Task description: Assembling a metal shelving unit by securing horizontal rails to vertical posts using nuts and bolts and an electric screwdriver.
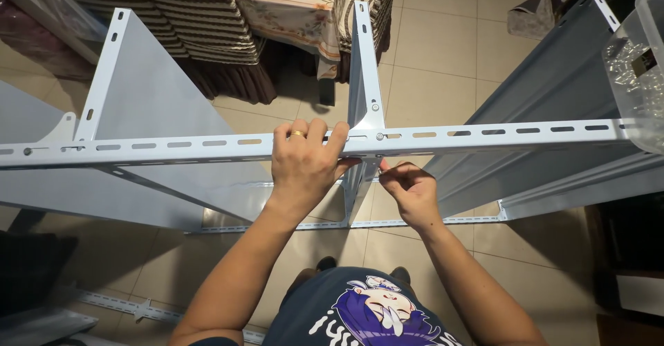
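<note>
Gripping the slotted rail (207,145) with your left hand (304,169) while your right hand (409,190) pinched something small beneath, you held stiff, light, sharp-edged steel, best grasped along its flange.

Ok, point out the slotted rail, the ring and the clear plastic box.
slotted rail (484,135), head view, on its front face.
ring (297,133), head view, on the gold band.
clear plastic box (640,76), head view, on its near wall.
</note>
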